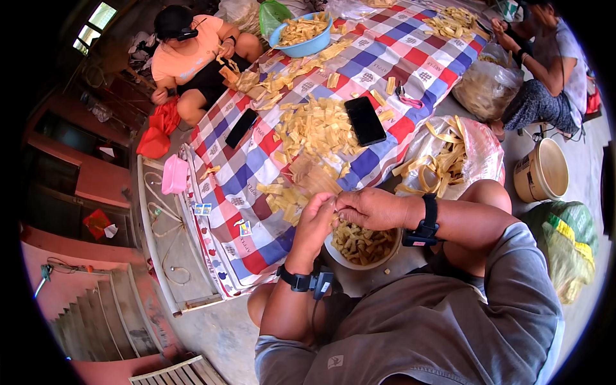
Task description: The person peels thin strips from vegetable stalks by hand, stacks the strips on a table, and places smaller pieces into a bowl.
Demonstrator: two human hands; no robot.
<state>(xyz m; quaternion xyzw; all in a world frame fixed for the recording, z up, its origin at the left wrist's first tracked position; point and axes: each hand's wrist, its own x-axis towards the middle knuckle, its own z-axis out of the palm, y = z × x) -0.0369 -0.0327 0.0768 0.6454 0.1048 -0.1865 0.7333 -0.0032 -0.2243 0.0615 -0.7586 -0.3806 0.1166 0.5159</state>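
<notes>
My left hand and my right hand meet at their fingertips above a white bowl. A small yellowish strip piece is pinched between them, mostly hidden by the fingers. Small folded tan pieces fill much of the bowl, which sits low between my knees. Just beyond my fingers, a wide ribbed tan strip lies at the edge of the cloth-covered table. A heap of short flat tan pieces spreads behind it, with a smaller group left of my hands.
A black phone touches the heap; another phone lies left on the checked tablecloth. Plastic sack of long strips, tan bucket and green sack stand right. Two people work across the table, beside a blue basin.
</notes>
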